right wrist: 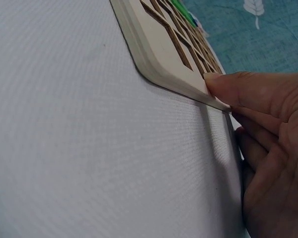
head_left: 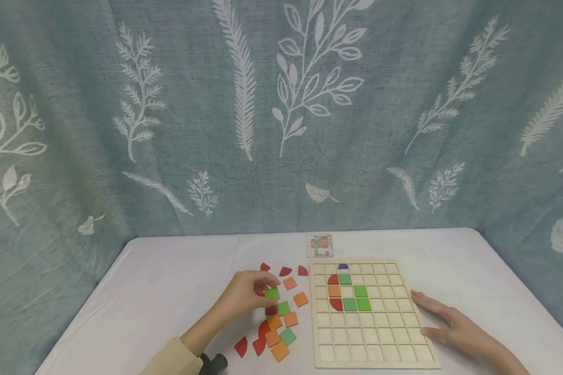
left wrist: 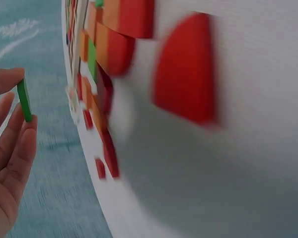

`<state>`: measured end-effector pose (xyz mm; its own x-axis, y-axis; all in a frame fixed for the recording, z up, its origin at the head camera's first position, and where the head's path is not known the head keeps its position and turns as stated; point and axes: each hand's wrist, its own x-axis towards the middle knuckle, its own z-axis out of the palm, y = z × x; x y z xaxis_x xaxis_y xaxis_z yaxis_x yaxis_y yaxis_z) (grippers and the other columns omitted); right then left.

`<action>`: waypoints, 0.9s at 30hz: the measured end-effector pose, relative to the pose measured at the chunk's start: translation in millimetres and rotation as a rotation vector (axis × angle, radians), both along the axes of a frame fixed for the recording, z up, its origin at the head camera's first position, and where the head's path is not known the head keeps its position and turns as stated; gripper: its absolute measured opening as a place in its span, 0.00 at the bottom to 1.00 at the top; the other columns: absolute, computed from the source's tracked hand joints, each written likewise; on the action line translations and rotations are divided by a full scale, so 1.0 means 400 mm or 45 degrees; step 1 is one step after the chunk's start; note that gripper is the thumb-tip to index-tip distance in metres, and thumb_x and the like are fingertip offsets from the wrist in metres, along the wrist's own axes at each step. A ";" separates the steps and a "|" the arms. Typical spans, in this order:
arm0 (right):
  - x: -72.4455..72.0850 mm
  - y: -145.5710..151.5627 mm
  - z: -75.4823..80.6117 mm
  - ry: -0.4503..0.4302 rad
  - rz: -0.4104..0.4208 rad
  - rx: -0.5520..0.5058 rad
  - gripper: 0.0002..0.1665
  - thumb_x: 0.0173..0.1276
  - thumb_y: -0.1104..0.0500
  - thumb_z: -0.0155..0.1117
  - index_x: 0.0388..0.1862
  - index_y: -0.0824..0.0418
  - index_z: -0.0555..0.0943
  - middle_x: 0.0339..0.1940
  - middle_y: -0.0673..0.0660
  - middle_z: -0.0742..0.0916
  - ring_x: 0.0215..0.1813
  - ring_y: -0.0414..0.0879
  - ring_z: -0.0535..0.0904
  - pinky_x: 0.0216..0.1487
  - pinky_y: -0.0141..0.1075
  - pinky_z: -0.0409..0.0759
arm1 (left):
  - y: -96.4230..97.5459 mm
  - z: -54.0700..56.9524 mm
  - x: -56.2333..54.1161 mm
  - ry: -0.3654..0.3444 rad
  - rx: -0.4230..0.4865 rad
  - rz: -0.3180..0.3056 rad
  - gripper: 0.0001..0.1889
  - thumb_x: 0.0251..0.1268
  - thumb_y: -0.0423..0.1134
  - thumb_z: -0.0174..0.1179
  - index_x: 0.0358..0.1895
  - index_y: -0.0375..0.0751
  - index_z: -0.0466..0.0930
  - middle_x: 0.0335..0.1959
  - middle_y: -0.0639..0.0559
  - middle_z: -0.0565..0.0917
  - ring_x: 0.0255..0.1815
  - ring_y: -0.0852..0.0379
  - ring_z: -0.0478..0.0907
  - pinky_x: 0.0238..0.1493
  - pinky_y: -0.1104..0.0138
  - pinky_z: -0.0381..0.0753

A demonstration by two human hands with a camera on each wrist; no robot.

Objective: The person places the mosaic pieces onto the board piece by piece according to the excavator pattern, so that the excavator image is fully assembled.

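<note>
Between the thumb and fingers of my left hand (head_left: pixel 249 297) is a green square tile (head_left: pixel 272 293), pinched by its edges above the loose tiles. The left wrist view shows this green tile (left wrist: pixel 24 100) edge-on, clear of the table. My right hand (head_left: pixel 455 328) rests at the right side of a wooden grid board (head_left: pixel 377 357), fingers fairly straight. In the right wrist view, its thumb (right wrist: pixel 238 91) touches the board's rim (right wrist: pixel 164 79). Red, orange, green and blue pieces sit in the board's upper left cells, among them a blue piece (head_left: pixel 343 266) at the top.
Loose orange squares (head_left: pixel 280 351), green squares (head_left: pixel 288 336) and red quarter-round pieces (head_left: pixel 241 347) lie left of the board, some overlapping. A small pattern card (head_left: pixel 320 246) lies behind it. The white table (head_left: pixel 178 271) ends at a patterned curtain (head_left: pixel 178 130).
</note>
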<state>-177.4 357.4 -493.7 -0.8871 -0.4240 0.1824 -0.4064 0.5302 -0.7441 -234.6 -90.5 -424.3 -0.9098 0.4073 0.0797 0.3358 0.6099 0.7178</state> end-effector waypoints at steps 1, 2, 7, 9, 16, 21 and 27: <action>-0.001 -0.001 -0.001 0.000 0.009 -0.006 0.36 0.60 0.61 0.62 0.66 0.68 0.63 0.64 0.24 0.59 0.62 0.12 0.48 0.52 0.07 0.46 | 0.015 0.001 -0.006 0.013 -0.008 -0.023 0.14 0.45 0.35 0.70 0.40 0.41 0.83 0.35 0.56 0.84 0.35 0.56 0.77 0.36 0.69 0.78; -0.001 -0.002 -0.002 0.007 0.016 -0.013 0.36 0.60 0.61 0.62 0.66 0.69 0.63 0.64 0.25 0.59 0.62 0.12 0.48 0.52 0.07 0.46 | 0.030 0.003 -0.012 0.025 -0.014 -0.044 0.14 0.45 0.35 0.70 0.40 0.41 0.83 0.35 0.56 0.84 0.36 0.56 0.77 0.37 0.68 0.78; 0.000 -0.003 -0.005 0.035 0.030 -0.028 0.36 0.59 0.62 0.63 0.65 0.70 0.64 0.64 0.25 0.60 0.63 0.13 0.49 0.53 0.07 0.46 | 0.107 0.001 -0.046 0.063 -0.039 -0.128 0.15 0.46 0.36 0.70 0.42 0.42 0.83 0.37 0.56 0.84 0.38 0.57 0.78 0.40 0.66 0.78; 0.000 -0.004 -0.004 0.033 0.029 -0.033 0.36 0.59 0.62 0.63 0.66 0.69 0.64 0.64 0.25 0.60 0.63 0.13 0.49 0.53 0.07 0.46 | 0.138 -0.001 -0.056 0.051 -0.058 -0.143 0.15 0.47 0.37 0.70 0.42 0.44 0.83 0.38 0.57 0.84 0.39 0.58 0.78 0.41 0.66 0.77; 0.001 -0.006 -0.002 0.022 0.014 -0.035 0.36 0.59 0.62 0.63 0.65 0.70 0.64 0.63 0.25 0.60 0.62 0.12 0.49 0.53 0.07 0.46 | 0.241 0.015 -0.082 0.050 -0.091 -0.238 0.14 0.48 0.37 0.69 0.42 0.46 0.84 0.37 0.58 0.84 0.39 0.60 0.78 0.39 0.69 0.76; 0.002 -0.005 -0.006 0.008 0.007 -0.034 0.36 0.59 0.61 0.63 0.65 0.70 0.64 0.63 0.26 0.60 0.62 0.12 0.49 0.52 0.07 0.46 | 0.299 0.017 -0.106 0.060 -0.058 -0.293 0.13 0.49 0.36 0.68 0.41 0.44 0.84 0.37 0.56 0.85 0.38 0.60 0.78 0.37 0.72 0.75; -0.003 0.006 -0.012 0.030 0.015 0.003 0.37 0.60 0.60 0.63 0.66 0.68 0.63 0.63 0.27 0.59 0.62 0.13 0.48 0.53 0.07 0.45 | 0.351 0.007 -0.128 0.052 -0.087 -0.300 0.14 0.49 0.34 0.68 0.42 0.44 0.83 0.39 0.55 0.85 0.40 0.61 0.78 0.39 0.73 0.75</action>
